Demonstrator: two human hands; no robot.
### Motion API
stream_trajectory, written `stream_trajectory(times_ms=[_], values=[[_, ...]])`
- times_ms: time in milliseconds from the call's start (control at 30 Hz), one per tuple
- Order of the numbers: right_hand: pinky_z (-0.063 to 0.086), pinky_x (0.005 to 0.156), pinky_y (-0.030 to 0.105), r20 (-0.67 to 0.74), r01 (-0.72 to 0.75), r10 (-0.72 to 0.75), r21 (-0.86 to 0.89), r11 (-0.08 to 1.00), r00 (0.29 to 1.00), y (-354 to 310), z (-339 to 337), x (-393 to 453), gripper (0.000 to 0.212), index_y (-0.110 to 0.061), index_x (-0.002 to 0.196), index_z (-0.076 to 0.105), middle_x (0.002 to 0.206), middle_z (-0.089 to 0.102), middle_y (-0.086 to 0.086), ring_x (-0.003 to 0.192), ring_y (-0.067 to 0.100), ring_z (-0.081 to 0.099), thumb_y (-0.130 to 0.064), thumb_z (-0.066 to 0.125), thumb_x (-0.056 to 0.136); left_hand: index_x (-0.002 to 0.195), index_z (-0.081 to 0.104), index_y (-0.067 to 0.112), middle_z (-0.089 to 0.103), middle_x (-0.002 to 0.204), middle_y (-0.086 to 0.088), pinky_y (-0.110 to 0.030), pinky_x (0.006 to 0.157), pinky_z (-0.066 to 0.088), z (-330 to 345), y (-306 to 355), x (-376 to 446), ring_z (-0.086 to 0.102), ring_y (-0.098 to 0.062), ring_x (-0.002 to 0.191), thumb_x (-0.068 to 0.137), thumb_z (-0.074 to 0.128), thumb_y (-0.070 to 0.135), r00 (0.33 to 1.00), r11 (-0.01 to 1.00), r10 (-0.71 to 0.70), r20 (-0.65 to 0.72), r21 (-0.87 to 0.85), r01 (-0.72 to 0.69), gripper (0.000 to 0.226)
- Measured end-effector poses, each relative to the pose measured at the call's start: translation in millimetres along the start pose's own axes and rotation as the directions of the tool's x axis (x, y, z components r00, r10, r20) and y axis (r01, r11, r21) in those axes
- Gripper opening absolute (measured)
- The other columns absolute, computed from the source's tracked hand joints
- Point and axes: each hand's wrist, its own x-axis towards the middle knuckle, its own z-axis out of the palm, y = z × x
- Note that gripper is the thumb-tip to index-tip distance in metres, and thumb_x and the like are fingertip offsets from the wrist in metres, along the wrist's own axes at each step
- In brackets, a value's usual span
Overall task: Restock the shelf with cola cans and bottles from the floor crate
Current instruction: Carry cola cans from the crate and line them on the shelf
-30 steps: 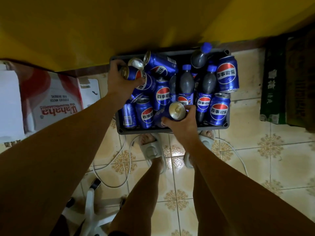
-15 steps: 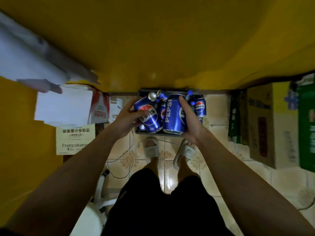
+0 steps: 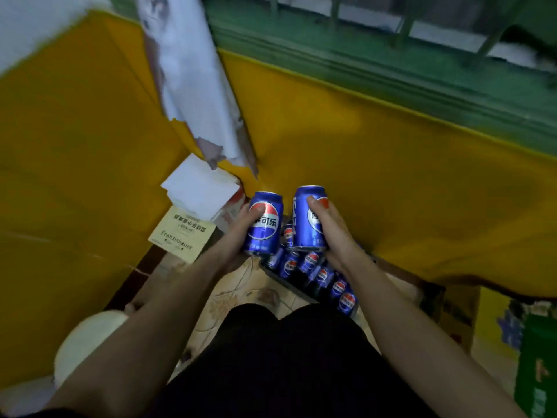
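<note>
My left hand grips a blue cola can, held upright in front of the yellow wall. Beside it my right hand grips a second blue cola can, also upright and slightly higher. Below and behind both cans the dark floor crate lies on the tiled floor, with several blue cans still in it. Any bottles in the crate are hidden by my hands and arms. No shelf is clearly in view.
A yellow wall fills the middle, with a green window frame above it. White and beige cardboard boxes stand at the left. Brown and green cartons sit at the right. A white round object is by my left arm.
Both hands have lifted a can each up and away from the crate. The view has swung upward, so the crate now lies lower and the window has come into sight.
</note>
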Motion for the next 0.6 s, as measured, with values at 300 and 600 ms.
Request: stream_trajectory(times_ms=[300,600], values=[[0.062,0.08,0.043,0.325,0.14,-0.055,-0.245,0.959,0.944,17,32,-65,0.059,-0.028,0.134,0.053,0.117,0.072,0.004,0.098,0.022,0.073,-0.05,0.074,0.084,0.141,0.045,0.016,0.064,0.127,-0.02,-0.039,0.068,0.057,25,-47,-116,0.069,-0.031,0.097,0.084,0.065,0.055,0.88,0.945,0.27,-0.391,-0.066,-0.319,0.072],[0.061,0.08,0.04,0.631,0.252,-0.008,-0.298,0.921,0.775,24,129,-155,0.028,-0.031,0.113,0.059,0.111,0.072,0.002,0.094,0.017,0.072,-0.05,0.063,0.092,0.14,0.046,0.013,0.063,0.131,-0.021,-0.051,0.091,0.055,18,-53,-257,0.063,-0.039,0.116,0.084,0.065,0.056,0.562,0.808,0.396,-0.726,-0.015,-0.589,0.073]])
